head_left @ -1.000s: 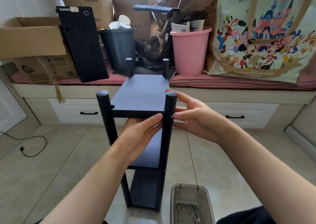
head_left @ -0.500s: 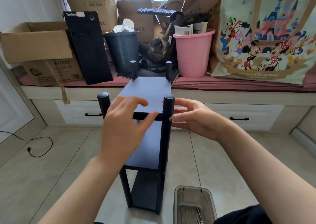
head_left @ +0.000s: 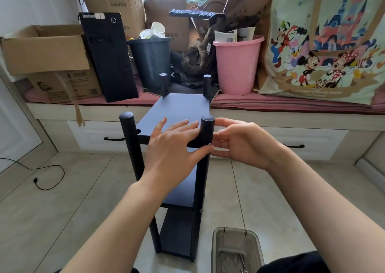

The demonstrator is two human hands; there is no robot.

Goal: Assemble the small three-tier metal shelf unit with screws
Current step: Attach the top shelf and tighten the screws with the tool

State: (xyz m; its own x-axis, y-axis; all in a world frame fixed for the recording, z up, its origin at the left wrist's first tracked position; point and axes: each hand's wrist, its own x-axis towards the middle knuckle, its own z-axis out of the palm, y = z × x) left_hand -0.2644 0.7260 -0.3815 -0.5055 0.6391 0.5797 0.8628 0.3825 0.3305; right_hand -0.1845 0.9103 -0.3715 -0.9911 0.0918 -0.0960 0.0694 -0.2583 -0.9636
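The black shelf unit [head_left: 177,168] stands upright on the tiled floor [head_left: 62,199] at the middle of the view, its top tier [head_left: 179,110] directly under the left hand [head_left: 173,145] and its near right post [head_left: 206,135] squeezed between both hands; the left hand lies palm down on the near edge of the top tier, fingers straight and spread toward 1 o'clock, fingertips reaching the post and thumb hooked under the tier's front edge against it, a flat pressing hold rather than a closed one; the right hand [head_left: 239,143] comes in from 3 o'clock, fingers loosely extended and touching the post's far side, thumb on top near its cap; whether it pinches a screw I cannot tell, since the post hides the fingertips; both forearms rise from 6 o'clock; the middle tier is half covered by the left wrist; a clear plastic tray [head_left: 235,249] at 5 o'clock is cut off by the frame's lower edge, its metal contents indistinct.
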